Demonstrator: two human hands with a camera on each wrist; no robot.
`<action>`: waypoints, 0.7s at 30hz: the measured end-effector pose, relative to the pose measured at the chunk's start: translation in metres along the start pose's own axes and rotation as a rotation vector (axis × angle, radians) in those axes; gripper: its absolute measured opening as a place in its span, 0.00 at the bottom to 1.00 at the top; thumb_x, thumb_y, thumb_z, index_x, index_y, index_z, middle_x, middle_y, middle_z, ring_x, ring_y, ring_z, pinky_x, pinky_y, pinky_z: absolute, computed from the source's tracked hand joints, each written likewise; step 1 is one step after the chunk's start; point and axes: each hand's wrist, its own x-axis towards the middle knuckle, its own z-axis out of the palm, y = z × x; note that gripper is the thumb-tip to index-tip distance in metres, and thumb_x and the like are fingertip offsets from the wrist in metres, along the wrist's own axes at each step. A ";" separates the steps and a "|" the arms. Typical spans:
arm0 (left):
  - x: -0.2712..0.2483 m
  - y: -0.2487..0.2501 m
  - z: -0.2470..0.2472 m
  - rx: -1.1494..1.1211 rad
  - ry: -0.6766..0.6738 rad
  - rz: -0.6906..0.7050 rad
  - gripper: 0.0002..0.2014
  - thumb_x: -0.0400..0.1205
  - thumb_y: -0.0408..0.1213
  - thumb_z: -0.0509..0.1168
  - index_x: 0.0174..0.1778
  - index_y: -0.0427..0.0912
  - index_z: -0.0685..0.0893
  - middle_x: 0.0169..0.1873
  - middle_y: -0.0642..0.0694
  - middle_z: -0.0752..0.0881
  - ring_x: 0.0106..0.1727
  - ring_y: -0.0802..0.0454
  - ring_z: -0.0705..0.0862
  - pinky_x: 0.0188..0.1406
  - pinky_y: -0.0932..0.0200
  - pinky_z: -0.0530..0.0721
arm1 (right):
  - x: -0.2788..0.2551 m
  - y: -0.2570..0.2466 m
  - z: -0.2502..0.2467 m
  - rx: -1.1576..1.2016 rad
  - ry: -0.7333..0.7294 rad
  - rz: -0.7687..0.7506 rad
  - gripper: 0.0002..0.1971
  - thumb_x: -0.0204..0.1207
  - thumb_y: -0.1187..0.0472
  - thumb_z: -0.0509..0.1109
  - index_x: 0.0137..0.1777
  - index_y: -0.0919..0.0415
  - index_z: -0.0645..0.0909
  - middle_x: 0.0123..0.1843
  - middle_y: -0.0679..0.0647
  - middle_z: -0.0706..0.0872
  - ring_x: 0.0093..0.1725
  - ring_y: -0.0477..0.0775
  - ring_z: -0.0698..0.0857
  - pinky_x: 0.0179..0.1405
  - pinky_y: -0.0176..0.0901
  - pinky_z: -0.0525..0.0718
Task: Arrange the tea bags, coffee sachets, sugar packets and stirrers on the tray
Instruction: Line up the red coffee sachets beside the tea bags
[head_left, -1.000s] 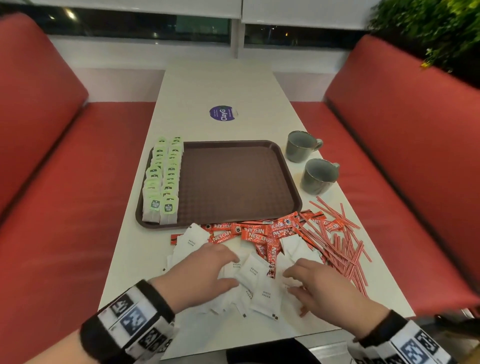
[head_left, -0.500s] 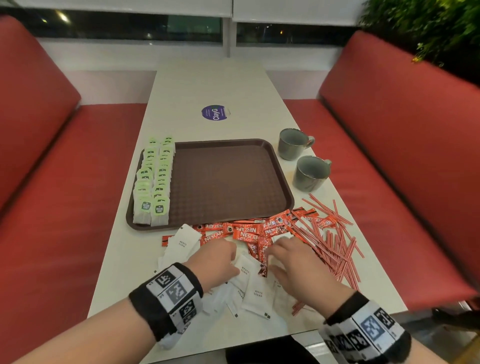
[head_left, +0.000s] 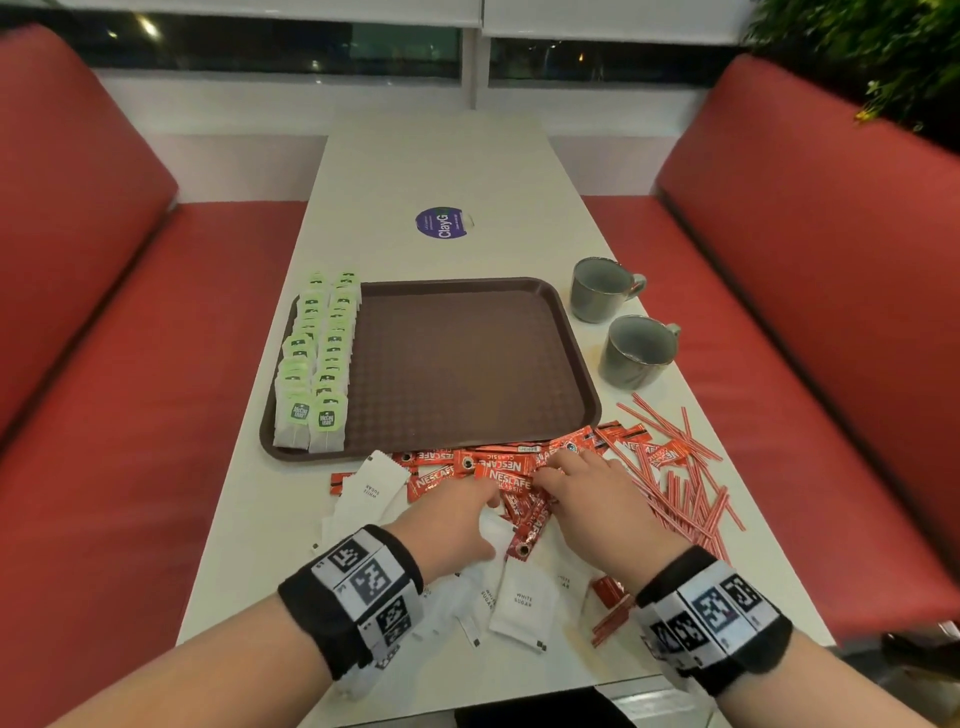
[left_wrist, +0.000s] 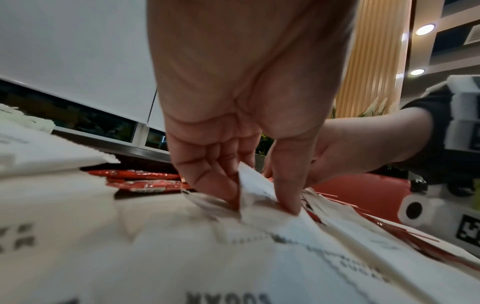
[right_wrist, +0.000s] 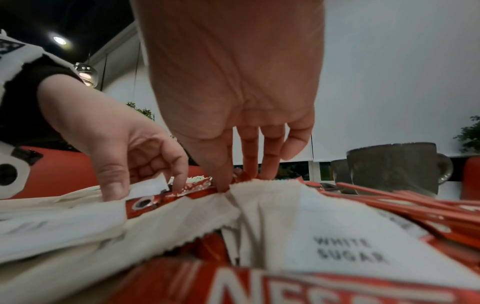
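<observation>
A brown tray (head_left: 467, 364) lies mid-table with two rows of green-tagged tea bags (head_left: 317, 358) along its left side. In front of it is a mixed heap of red coffee sachets (head_left: 498, 467) and white sugar packets (head_left: 522, 603), with red stirrers (head_left: 680, 478) spread out to the right. My left hand (head_left: 491, 522) is in the heap; the left wrist view shows my left hand (left_wrist: 259, 203) pinching a sugar packet (left_wrist: 253, 183) between thumb and fingers. My right hand (head_left: 558, 475) rests on the sachets. In the right wrist view, the thumb and fingers of my right hand (right_wrist: 235, 181) close on a red coffee sachet (right_wrist: 197, 190).
Two grey mugs (head_left: 597, 288) (head_left: 636, 351) stand right of the tray. A round purple sticker (head_left: 440, 222) marks the far tabletop. Red bench seats (head_left: 130, 415) flank the narrow white table (head_left: 260, 519). A few stirrers (head_left: 610, 618) lie near the front edge.
Both hands have slid forward from the sugar packets toward the coffee sachets and come closer together. The left hand's fingers have closed on a sugar packet.
</observation>
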 end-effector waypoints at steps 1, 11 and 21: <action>0.000 -0.004 0.000 0.005 0.005 0.001 0.23 0.76 0.38 0.71 0.66 0.52 0.75 0.62 0.51 0.80 0.54 0.53 0.80 0.47 0.63 0.80 | -0.001 0.001 -0.001 0.023 0.006 -0.001 0.20 0.83 0.62 0.60 0.72 0.46 0.73 0.70 0.46 0.74 0.70 0.53 0.71 0.70 0.51 0.69; -0.006 -0.011 -0.010 -0.062 0.135 0.220 0.20 0.78 0.48 0.68 0.67 0.55 0.79 0.60 0.58 0.81 0.62 0.59 0.77 0.63 0.61 0.76 | 0.000 -0.004 -0.028 0.117 0.067 -0.004 0.07 0.83 0.60 0.61 0.51 0.49 0.79 0.49 0.44 0.84 0.54 0.51 0.79 0.64 0.48 0.68; -0.003 -0.017 -0.018 -0.339 0.263 0.147 0.07 0.84 0.44 0.61 0.45 0.45 0.81 0.39 0.51 0.85 0.42 0.55 0.83 0.42 0.60 0.79 | 0.034 -0.025 -0.030 0.515 0.189 -0.070 0.01 0.76 0.60 0.72 0.45 0.54 0.84 0.38 0.43 0.83 0.42 0.45 0.82 0.44 0.38 0.79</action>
